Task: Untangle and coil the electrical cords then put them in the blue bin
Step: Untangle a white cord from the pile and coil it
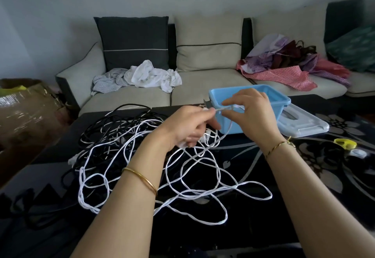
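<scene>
Fingertips [211, 112] of the left hand [190, 127] are pinched tight on a short run of the thin white electrical cord [190, 192]. The other fingers curl round a bunch of it plus what may be a small white plug, can't tell for sure. Fingers [229, 103] of the right hand [253, 113] pinch the same strand just beside, thumb and forefinger closed on it. A short taut bit spans btwn the two hands, held in the air in front of the near wall of the light-blue rectangular plastic bin [284, 100]. From both hands the cord drops to the glossy black floral-patterned table [263, 227], where the rest lies in wide loose loops crossing over itself many times. At the far left it runs into a heap of thin black electrical cord [105, 121], the two overlapping. The bin sits toward the far right of the table w/ no cord in it that I can see, and a clear-white plastic lid [308, 127] is just beside it. My read: the cord's light, soft and floppy, and won't hold a coil unless I keep it gripped. The smooth jacket prob. slides on the slick tabletop, so a hard pull drags whole loops and may tighten the crossings. Best hold is near the free end/plug, feeding the strand thru a loose pinch, not yanking mid-tangle. Nothing's coiled yet, so I'd call it early in the job.
</scene>
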